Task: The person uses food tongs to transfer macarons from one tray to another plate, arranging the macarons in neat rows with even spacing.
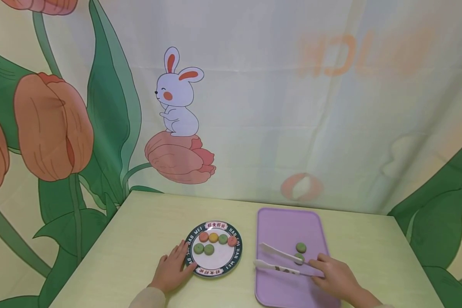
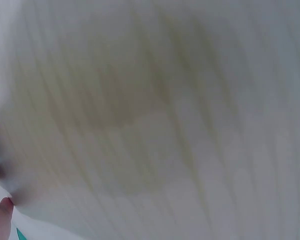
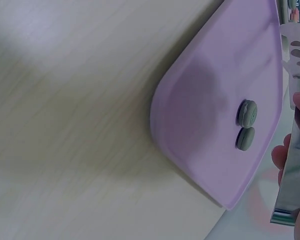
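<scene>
My left hand (image 1: 172,266) lies at the left edge of a round plate (image 1: 236,256) with a dark patterned rim, its fingers and thumb extended against that rim. Several small macarons, pink, yellow and green, sit on the plate, among them a yellow macaron (image 1: 213,238). In my right hand (image 1: 336,276) I grip metal tongs (image 3: 293,167) with white tips, spread apart above a purple tray (image 1: 285,224). Two green macarons lie on the tray: the farther macaron (image 1: 301,247) shows fully, the nearer macaron (image 1: 299,259) is partly covered by the tongs.
Plate and tray stand side by side on a pale wooden table (image 1: 150,222), with a gap between them. Behind the table's far edge hangs a curtain (image 1: 246,107) printed with tulips and a rabbit. The left wrist view mostly shows a blurred pale surface.
</scene>
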Demonstrator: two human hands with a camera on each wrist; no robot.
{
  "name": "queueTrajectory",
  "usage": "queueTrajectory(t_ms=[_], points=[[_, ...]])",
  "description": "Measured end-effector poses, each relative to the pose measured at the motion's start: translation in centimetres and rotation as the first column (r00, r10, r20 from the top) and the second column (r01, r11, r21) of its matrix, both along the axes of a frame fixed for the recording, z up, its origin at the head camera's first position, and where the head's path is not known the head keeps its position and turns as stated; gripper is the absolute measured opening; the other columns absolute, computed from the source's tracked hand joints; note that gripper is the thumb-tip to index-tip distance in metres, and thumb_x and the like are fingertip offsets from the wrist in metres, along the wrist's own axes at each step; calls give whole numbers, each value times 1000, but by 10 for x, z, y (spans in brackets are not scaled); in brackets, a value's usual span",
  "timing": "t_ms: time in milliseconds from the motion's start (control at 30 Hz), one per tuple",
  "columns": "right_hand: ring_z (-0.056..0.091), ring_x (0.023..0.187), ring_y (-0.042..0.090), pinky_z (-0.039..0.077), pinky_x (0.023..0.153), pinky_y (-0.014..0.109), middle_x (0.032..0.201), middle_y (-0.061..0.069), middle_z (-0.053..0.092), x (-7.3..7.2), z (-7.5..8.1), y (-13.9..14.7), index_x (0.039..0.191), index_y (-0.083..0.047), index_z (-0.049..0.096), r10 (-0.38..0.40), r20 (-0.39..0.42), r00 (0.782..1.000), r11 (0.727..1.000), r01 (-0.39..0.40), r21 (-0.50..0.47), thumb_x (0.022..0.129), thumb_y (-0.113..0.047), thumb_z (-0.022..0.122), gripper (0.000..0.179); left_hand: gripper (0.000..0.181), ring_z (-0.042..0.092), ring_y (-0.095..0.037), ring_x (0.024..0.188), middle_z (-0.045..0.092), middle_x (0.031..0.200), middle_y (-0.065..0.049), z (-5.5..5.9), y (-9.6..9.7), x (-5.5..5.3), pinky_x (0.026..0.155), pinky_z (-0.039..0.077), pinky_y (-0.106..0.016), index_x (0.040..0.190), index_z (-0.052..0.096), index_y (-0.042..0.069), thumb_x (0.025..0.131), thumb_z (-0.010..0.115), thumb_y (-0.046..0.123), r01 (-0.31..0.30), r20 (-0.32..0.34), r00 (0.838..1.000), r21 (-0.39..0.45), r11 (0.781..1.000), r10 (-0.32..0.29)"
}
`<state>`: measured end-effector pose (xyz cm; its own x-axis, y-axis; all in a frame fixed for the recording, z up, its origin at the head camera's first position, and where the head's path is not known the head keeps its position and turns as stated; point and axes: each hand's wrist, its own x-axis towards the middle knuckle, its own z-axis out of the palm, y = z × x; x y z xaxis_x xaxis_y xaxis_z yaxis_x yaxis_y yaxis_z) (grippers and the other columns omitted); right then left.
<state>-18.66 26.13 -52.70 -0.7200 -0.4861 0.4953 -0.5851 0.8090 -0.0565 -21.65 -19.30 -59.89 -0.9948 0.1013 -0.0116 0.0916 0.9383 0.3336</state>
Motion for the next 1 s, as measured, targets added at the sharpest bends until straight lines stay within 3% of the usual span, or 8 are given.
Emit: queueTrajectory(t_ms=[633, 867, 1000], points=[[29, 53, -3, 27, 43, 15, 68, -13, 42, 3, -3, 11, 85, -19, 67, -102, 106, 989, 995, 100, 25, 55, -18, 76, 31, 76, 27, -30, 131, 25, 146, -7, 0, -1, 0, 100, 23, -57, 139, 29, 10, 83, 40, 60, 7, -8, 1000, 4, 1000, -7], [31, 54, -2, 29, 46, 15, 71, -12, 46, 3, -1, 17, 88, -18, 68, -173, 230, 958, 985, 164, 61, 61, -20, 74, 28, 75, 27, -31, 131, 25, 146, -7, 2, 0, 1, 100, 23, -57, 139, 29, 10, 83, 41, 59, 8, -13, 1000, 3, 1000, -8], [32, 55, -2, 30, 46, 16, 71, -13, 45, 4, -1, 19, 87, -18, 67, -172, 228, 958, 985, 161, 67, 61, -20, 74, 27, 76, 28, -30, 131, 25, 146, -7, 1, 0, 0, 100, 24, -57, 139, 29, 10, 83, 40, 60, 9, -13, 1000, -2, 1000, -9]])
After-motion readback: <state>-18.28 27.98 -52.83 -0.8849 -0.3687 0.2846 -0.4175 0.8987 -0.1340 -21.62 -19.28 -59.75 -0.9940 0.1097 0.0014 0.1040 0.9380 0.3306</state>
